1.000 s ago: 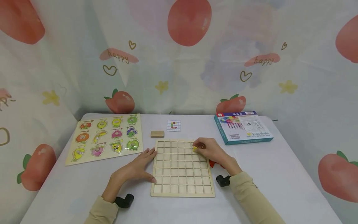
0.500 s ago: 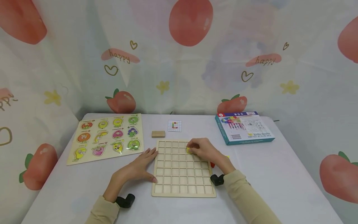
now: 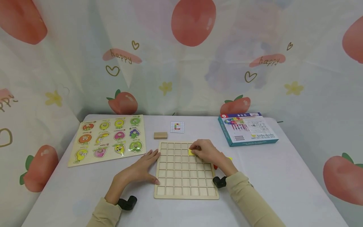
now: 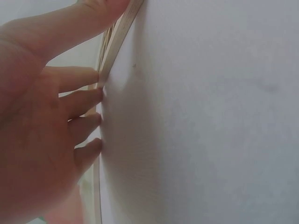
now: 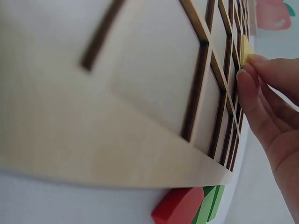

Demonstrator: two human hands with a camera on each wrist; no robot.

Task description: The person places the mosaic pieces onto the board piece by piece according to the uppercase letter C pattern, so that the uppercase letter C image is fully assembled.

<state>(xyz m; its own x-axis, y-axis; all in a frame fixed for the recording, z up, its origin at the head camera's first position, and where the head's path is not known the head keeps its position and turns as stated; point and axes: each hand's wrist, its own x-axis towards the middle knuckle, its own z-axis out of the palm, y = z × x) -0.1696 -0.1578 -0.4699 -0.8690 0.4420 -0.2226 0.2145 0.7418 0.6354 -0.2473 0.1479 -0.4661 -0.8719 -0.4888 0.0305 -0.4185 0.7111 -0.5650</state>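
A wooden grid board [image 3: 186, 197] lies flat on the white-covered table. My left hand [image 3: 139, 168] rests against its left side, thumb near the lower corner and straight fingers higher up; the left wrist view shows the fingertips touching the edge. My right hand [image 3: 208, 152] pinches a small yellow block [image 3: 191, 152] between thumb and fingers, at a cell in the board's upper right part. In the right wrist view the yellow block [image 5: 245, 49] sits at the grid's dividers, partly covered by fingertips. Whether it is fully down in the cell is unclear.
Beside the board's right edge lie red [image 5: 180, 205] and green [image 5: 210, 203] blocks; a yellow piece [image 3: 230, 158] shows past my right wrist. Behind stand a pattern card [image 3: 177, 127] and a plain wooden block [image 3: 160, 135]. A fruit puzzle [image 3: 109, 138] lies left, a flat box [image 3: 249, 130] right.
My right hand has moved a little left over the board with the yellow block and has stayed at one cell for the last half second. The left hand has kept its place.
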